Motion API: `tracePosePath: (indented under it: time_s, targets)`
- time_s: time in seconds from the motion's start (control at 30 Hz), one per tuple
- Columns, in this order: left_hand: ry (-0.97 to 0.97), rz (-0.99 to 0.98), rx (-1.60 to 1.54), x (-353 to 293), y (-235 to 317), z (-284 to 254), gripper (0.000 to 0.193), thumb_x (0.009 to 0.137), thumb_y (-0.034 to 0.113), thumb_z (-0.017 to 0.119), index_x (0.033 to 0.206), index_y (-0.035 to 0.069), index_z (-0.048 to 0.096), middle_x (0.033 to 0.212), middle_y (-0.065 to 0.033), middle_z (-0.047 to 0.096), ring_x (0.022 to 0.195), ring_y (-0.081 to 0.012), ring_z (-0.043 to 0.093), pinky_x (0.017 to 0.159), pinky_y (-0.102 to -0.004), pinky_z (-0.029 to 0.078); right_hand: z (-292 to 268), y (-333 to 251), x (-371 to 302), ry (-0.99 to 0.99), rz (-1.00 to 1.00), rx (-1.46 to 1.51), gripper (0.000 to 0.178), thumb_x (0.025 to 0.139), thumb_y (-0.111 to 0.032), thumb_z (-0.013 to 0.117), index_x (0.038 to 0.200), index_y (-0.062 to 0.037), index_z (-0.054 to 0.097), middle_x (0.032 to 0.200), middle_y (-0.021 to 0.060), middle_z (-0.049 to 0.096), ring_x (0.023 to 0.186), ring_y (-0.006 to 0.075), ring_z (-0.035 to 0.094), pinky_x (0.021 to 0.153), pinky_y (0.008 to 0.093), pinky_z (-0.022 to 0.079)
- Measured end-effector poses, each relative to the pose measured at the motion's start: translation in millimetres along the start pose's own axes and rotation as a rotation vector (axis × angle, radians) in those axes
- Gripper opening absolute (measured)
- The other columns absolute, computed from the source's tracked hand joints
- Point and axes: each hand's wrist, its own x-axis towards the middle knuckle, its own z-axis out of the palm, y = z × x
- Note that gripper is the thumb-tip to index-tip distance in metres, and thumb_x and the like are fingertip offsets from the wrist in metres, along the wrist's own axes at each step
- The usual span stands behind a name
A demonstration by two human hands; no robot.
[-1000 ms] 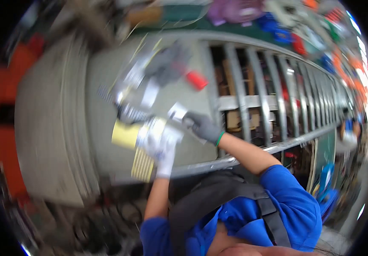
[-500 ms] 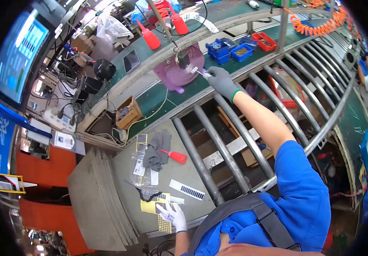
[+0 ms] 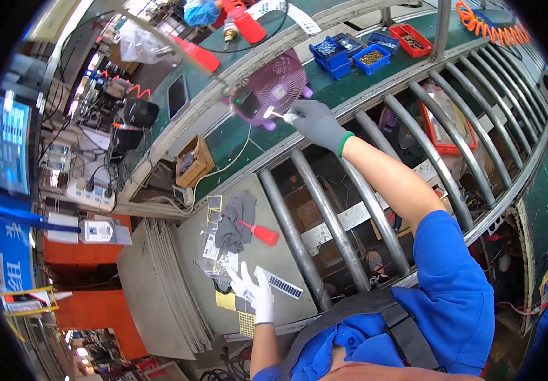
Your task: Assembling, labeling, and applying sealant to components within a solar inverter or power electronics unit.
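Head view: right hand [image 3: 317, 124] pinches small white label [image 3: 268, 112] near purple grille [image 3: 285, 77]; left hand [image 3: 258, 298] spread open beside black-and-white strip [image 3: 284, 286]

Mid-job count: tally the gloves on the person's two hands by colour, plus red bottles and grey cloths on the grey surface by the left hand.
Grey glove, right hand: 1
White glove, left hand: 1
Red bottle: 1
Grey cloth: 1
Total: 4

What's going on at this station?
A person in blue pinches a small white piece in the grey-gloved right hand, by a purple grille; contact is unclear. The white-gloved left hand, fingers spread, is over a grey board, near a label strip. A red bottle and grey cloth lie there too.
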Motion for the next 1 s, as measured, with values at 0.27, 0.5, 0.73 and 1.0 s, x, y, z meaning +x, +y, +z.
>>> tracePosePath:
  time_s: [0.27,0.5,0.73,1.0]
  targets:
    - [0.098,0.27,-0.202,128,117,-13,0.065,0.086,0.022,0.073,0.143,0.002,0.049,0.157,-0.0271,0.03,0.141,-0.0445,0.036,0.117,-0.0511,0.028,7,0,-8,-0.01,-0.059,0.052,0.025,0.091,-0.03,0.065,0.092,-0.0049,0.069,0.087,0.016,0.067,0.083,0.0352,0.065,0.073,0.042,0.05]
    - [0.046,0.456,-0.682,285,262,-48,0.082,0.079,0.027,0.085,0.143,-0.004,0.044,0.129,-0.0212,0.055,0.101,-0.0238,0.057,0.086,-0.0357,0.048,1,-7,-8,-0.07,0.044,-0.003,0.024,0.091,-0.031,0.064,0.097,-0.0077,0.067,0.094,0.0168,0.069,0.092,0.0393,0.065,0.078,0.0488,0.05]
    - [-0.134,0.261,-0.924,265,289,-56,0.028,0.084,0.01,0.081,0.107,0.002,0.069,0.084,0.0035,0.063,0.069,-0.0034,0.048,0.059,-0.0211,0.036,-20,-10,-16,0.011,-0.054,0.005,0.021,0.09,-0.026,0.065,0.096,-0.006,0.067,0.087,0.0172,0.067,0.082,0.0358,0.065,0.072,0.0452,0.049]
    - [-0.072,0.076,-1.075,240,284,-75,0.035,0.08,-0.007,0.078,0.111,-0.004,0.063,0.094,-0.0036,0.063,0.078,-0.0065,0.055,0.067,-0.021,0.047,-35,-35,-37,-0.021,-0.126,0.138,0.022,0.091,-0.024,0.065,0.094,-0.0018,0.066,0.073,0.016,0.062,0.064,0.0283,0.061,0.061,0.0379,0.046]
